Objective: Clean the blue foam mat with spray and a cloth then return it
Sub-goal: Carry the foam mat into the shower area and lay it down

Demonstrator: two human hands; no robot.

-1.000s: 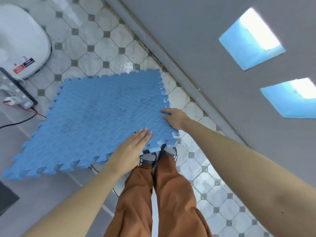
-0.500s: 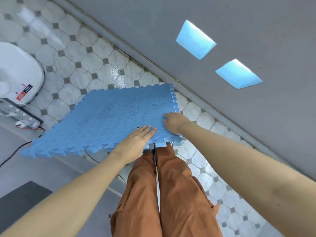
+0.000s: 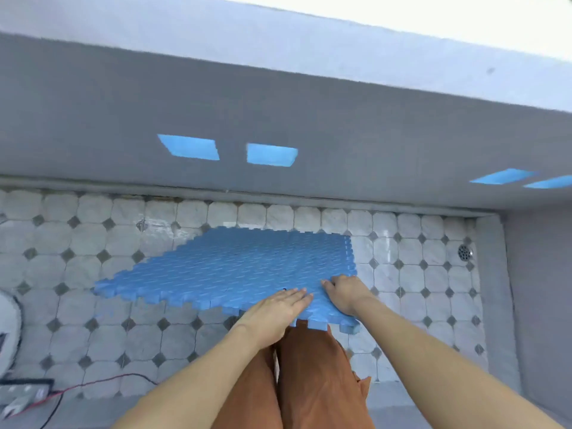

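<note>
Two bare arms reach out over a pair of rust-orange trouser legs [image 3: 312,376], and both hands sit on the near corner of the mat [image 3: 244,267]. The left hand [image 3: 272,311] lies flat on top with its fingers straight and together, pointing away; the thumb is hidden under the edge, so whether it pinches the foam I cannot tell. The right hand [image 3: 343,292] has its grip on the near right corner, fingers spread across the top surface and curved over the foam, its thumb also out of sight. The mat is blue, ridged, with jigsaw teeth along its edges, and it is held up off the floor [image 3: 399,274], roughly level, its far edge stretching toward the wall [image 3: 309,119].

Under and around it runs pale octagon tiling with small dark diamond insets. At the lower left a red wire [image 3: 93,382] trails across the tiles to a blurred power strip [image 3: 21,394], with part of a white round appliance [image 3: 9,332] just beyond it. Far right, a round metal drain [image 3: 464,252] sits in the tiles near the corner. The grey wall behind carries bright blue rectangular openings [image 3: 272,154], and a pale ledge [image 3: 278,38] tops it.
</note>
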